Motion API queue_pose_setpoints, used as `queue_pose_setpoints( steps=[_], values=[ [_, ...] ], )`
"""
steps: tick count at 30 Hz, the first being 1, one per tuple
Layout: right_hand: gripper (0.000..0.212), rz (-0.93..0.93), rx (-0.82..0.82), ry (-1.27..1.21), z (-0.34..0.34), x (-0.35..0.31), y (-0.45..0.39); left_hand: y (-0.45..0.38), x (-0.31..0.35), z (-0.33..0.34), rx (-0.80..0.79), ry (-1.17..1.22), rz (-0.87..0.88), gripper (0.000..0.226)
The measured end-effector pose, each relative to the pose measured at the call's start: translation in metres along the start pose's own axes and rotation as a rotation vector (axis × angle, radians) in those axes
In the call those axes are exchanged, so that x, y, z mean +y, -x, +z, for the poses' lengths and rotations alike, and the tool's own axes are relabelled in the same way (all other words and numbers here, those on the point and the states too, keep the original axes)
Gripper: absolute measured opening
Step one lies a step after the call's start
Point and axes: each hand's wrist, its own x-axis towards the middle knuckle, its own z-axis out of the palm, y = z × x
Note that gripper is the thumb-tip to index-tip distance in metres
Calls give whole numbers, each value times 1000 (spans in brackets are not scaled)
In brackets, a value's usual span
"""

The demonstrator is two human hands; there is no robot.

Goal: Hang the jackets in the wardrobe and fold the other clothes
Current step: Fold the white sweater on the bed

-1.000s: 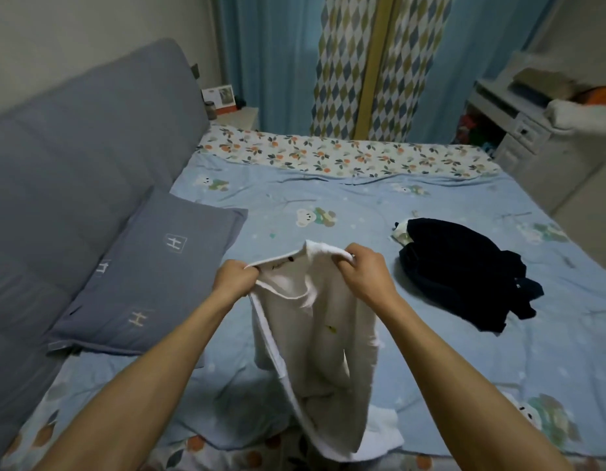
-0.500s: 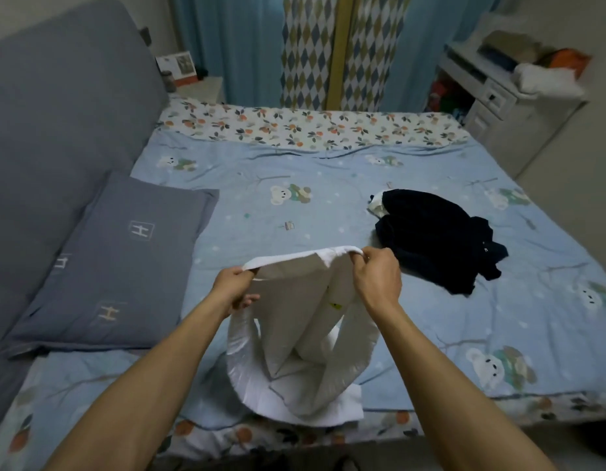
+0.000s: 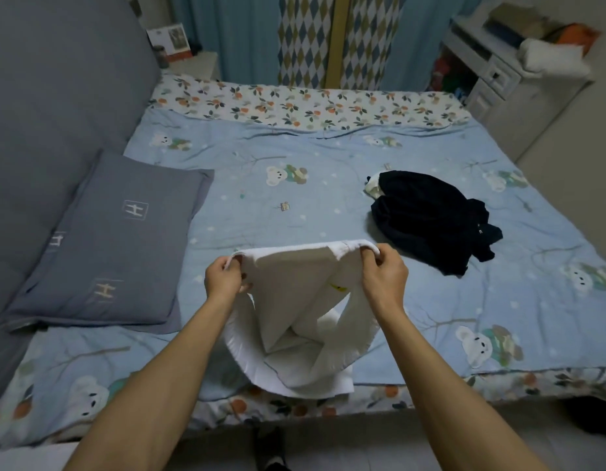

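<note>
Head view: left hand point(image 3: 223, 278) and right hand point(image 3: 384, 277), fingers pinching top edge of white garment point(image 3: 294, 321), lower part bunched at bed point(image 3: 328, 205) edge. Risk: slack cloth slides to floor, fold skews. Dark garment point(image 3: 430, 219) apart.

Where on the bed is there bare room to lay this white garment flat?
Widest free patch: blue bedspread between the grey pillow and the dark clothes pile, just beyond the white garment. Also free: right of the pile. Crowded: the near edge, under both hands.
</note>
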Motion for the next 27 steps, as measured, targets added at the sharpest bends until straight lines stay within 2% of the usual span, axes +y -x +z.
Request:
queue_pose_setpoints(
  steps=[2,3,7,11,16,21,24,27],
  values=[
    [24,-13,9,-45,-11,-3,2,15,13,9,12,162,-87,20],
    [26,-26,15,-74,-20,-5,2,27,19,12,35,185,-50,21],
    [30,-90,59,-172,-59,-9,-1,78,33,19,181,-61,360,32],
    [25,-136,80,-237,-100,-13,-6,132,60,24,249,-173,615,21],
    [28,-181,35,-246,-152,-19,5,206,91,35,318,-226,712,18],
    [35,-321,125,-425,-206,-49,26,277,128,37,482,-150,855,23],
    [39,-370,150,-462,-229,-64,33,301,141,29,517,-163,861,30],
    [38,-365,161,-452,-242,-67,39,315,142,22,534,-175,872,28]
  ],
)
